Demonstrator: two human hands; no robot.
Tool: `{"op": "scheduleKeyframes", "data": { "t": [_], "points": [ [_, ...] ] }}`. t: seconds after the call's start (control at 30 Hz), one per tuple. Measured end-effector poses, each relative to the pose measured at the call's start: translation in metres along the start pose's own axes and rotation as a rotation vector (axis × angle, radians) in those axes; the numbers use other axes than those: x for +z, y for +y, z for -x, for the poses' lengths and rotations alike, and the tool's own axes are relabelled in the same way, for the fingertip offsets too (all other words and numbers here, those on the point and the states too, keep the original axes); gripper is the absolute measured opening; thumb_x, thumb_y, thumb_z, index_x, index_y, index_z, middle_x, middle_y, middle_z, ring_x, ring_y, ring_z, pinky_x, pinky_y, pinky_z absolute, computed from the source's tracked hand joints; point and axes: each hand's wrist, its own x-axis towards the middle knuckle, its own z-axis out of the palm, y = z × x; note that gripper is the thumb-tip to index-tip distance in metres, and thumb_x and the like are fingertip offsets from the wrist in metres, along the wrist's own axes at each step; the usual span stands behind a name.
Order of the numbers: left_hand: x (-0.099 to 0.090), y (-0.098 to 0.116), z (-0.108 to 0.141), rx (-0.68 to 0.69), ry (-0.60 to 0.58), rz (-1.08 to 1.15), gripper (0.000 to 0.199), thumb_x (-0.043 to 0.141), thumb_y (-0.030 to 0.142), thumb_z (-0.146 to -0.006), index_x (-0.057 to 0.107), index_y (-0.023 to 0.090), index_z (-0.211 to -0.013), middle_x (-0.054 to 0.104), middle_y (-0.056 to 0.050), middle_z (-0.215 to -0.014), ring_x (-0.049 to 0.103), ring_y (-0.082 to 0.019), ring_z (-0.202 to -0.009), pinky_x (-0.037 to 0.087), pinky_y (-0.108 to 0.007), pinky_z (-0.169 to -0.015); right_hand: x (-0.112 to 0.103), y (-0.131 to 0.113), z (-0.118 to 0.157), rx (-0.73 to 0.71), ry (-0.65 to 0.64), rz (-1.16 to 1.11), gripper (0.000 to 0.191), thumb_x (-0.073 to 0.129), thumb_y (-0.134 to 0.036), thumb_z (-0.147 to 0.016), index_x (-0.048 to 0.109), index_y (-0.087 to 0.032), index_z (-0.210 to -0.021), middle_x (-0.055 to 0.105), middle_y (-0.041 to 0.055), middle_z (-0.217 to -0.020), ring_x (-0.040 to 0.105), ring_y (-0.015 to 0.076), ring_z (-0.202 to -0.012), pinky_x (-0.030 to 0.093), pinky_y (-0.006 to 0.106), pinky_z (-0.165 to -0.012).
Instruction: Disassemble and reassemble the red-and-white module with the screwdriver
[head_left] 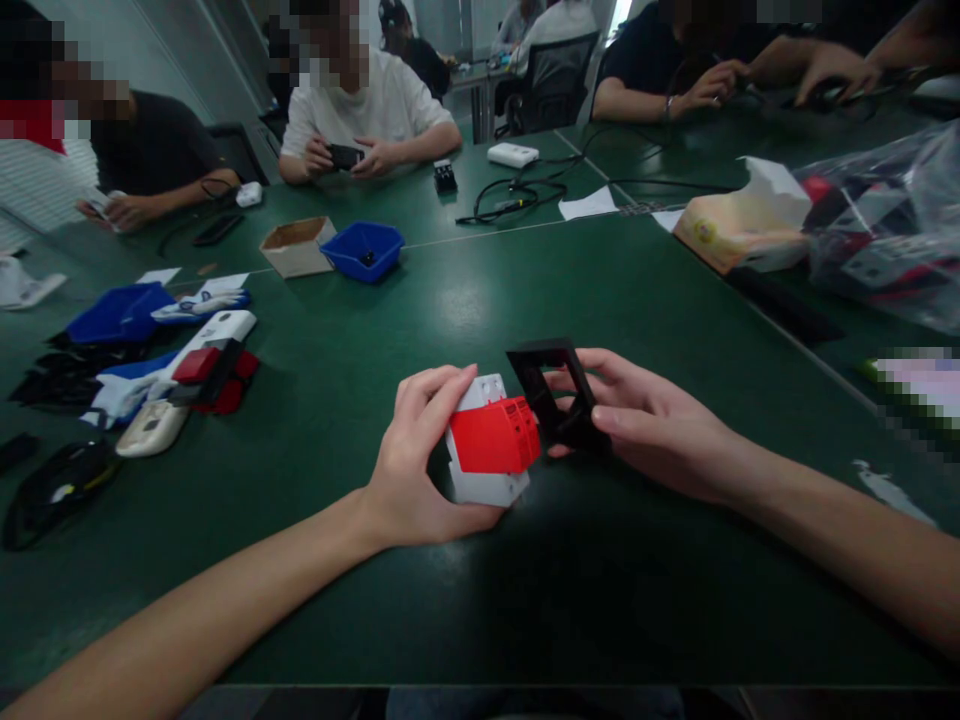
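Note:
Over the near part of the green table (465, 310), my left hand (412, 470) grips a red and white block-shaped device (491, 440), thumb below and fingers on top. Its red ribbed end faces right. Just to the right, my right hand (652, 425) pinches a black frame (555, 395) with a rectangular opening, tilted. The frame's left edge is close beside the red end; whether they touch I cannot tell. Some fingers of my right hand show through and behind the frame.
Blue bin (364, 250) and cardboard box (297, 247) stand ahead. Gloves, red and white parts and a black cable bundle (60, 485) lie left. Right are a paper-lined box (742, 225) and plastic bag (892, 230). People sit across the table, hands on small objects.

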Motion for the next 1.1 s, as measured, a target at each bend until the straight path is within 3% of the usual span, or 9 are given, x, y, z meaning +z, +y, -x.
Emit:
{"op": "scheduleKeyframes", "data": {
  "t": [0.07, 0.17, 0.37, 0.53, 0.7, 0.8, 0.9, 1.0, 1.1],
  "points": [
    [0.001, 0.002, -0.002, 0.031, 0.023, -0.085, 0.109, 0.086, 0.035, -0.068, 0.035, 0.017, -0.163, 0.05, -0.021, -0.142, 0.054, -0.038, -0.129, 0.052, -0.054, -0.105, 0.002, 0.003, 0.0, 0.018, -0.005, 0.026, 0.057, 0.085, -0.036, -0.085, 0.06, -0.028, -0.136, 0.064, 0.0107, -0.142, 0.073, 0.0223, -0.102, 0.064, 0.038, -0.082],
    [0.003, 0.003, -0.003, 0.065, 0.023, -0.154, 0.106, 0.083, 0.034, -0.071, 0.034, 0.018, -0.163, 0.051, -0.02, -0.14, 0.054, -0.038, -0.127, 0.051, -0.055, -0.105, 0.005, 0.005, 0.0, 0.072, 0.04, 0.125, 0.067, 0.087, -0.044, -0.082, 0.06, -0.022, -0.14, 0.072, 0.012, -0.126, 0.074, 0.0206, -0.09, 0.062, 0.035, -0.08],
    [0.005, 0.002, -0.004, 0.029, -0.004, -0.173, 0.106, 0.085, 0.036, -0.071, 0.033, 0.023, -0.163, 0.055, -0.019, -0.141, 0.055, -0.041, -0.125, 0.048, -0.056, -0.104, 0.01, 0.001, 0.0, 0.059, 0.18, 0.26, 0.053, 0.086, -0.054, -0.08, 0.071, -0.021, -0.119, 0.077, 0.0081, -0.108, 0.074, 0.0194, -0.08, 0.062, 0.031, -0.068],
    [0.008, 0.0, -0.003, -0.003, -0.011, -0.078, 0.094, 0.086, 0.033, -0.071, 0.044, 0.025, -0.155, 0.063, -0.017, -0.141, 0.059, -0.04, -0.124, 0.042, -0.058, -0.111, 0.019, 0.007, 0.0, -0.004, 0.21, 0.382, 0.042, 0.088, -0.049, -0.076, 0.072, -0.022, -0.103, 0.078, 0.0063, -0.092, 0.076, 0.0229, -0.083, 0.065, 0.034, -0.073],
    [0.009, 0.0, -0.003, 0.063, -0.055, -0.119, 0.092, 0.086, 0.037, -0.073, 0.043, 0.027, -0.154, 0.063, -0.017, -0.142, 0.062, -0.038, -0.124, 0.044, -0.055, -0.108, 0.024, 0.017, -0.001, -0.04, 0.201, 0.499, 0.031, 0.076, -0.05, -0.088, 0.074, -0.021, -0.098, 0.077, 0.0054, -0.083, 0.075, 0.0228, -0.075, 0.067, 0.037, -0.071],
    [0.009, 0.001, -0.004, 0.11, -0.065, -0.119, 0.099, 0.086, 0.037, -0.076, 0.034, 0.025, -0.16, 0.062, -0.019, -0.142, 0.061, -0.038, -0.125, 0.046, -0.053, -0.107, 0.026, 0.015, 0.0, -0.065, 0.159, 0.531, 0.029, 0.071, -0.046, -0.092, 0.076, -0.021, -0.105, 0.077, 0.0066, -0.09, 0.077, 0.0233, -0.082, 0.069, 0.037, -0.073],
    [0.009, 0.0, -0.002, 0.113, -0.065, -0.129, 0.104, 0.086, 0.04, -0.076, 0.029, 0.026, -0.162, 0.06, -0.019, -0.142, 0.06, -0.038, -0.126, 0.046, -0.054, -0.107, 0.03, 0.014, 0.002, -0.07, 0.143, 0.498, 0.035, 0.082, -0.041, -0.083, 0.076, -0.021, -0.112, 0.074, 0.0081, -0.104, 0.078, 0.0245, -0.091, 0.07, 0.033, -0.071],
    [0.011, -0.001, -0.001, 0.101, -0.065, -0.148, 0.106, 0.087, 0.043, -0.075, 0.029, 0.028, -0.162, 0.056, -0.019, -0.145, 0.058, -0.039, -0.128, 0.047, -0.055, -0.107, 0.035, 0.016, 0.003, -0.047, 0.16, 0.474, 0.045, 0.09, -0.036, -0.074, 0.075, -0.02, -0.114, 0.073, 0.0071, -0.104, 0.078, 0.0251, -0.094, 0.071, 0.032, -0.073],
    [0.011, -0.001, -0.001, 0.124, -0.057, -0.16, 0.108, 0.088, 0.046, -0.074, 0.029, 0.028, -0.162, 0.053, -0.02, -0.147, 0.057, -0.04, -0.13, 0.05, -0.054, -0.107, 0.037, 0.018, 0.003, -0.026, 0.179, 0.432, 0.042, 0.09, -0.034, -0.074, 0.075, -0.021, -0.111, 0.076, 0.0066, -0.103, 0.079, 0.0253, -0.094, 0.071, 0.032, -0.074]
  ]
}}
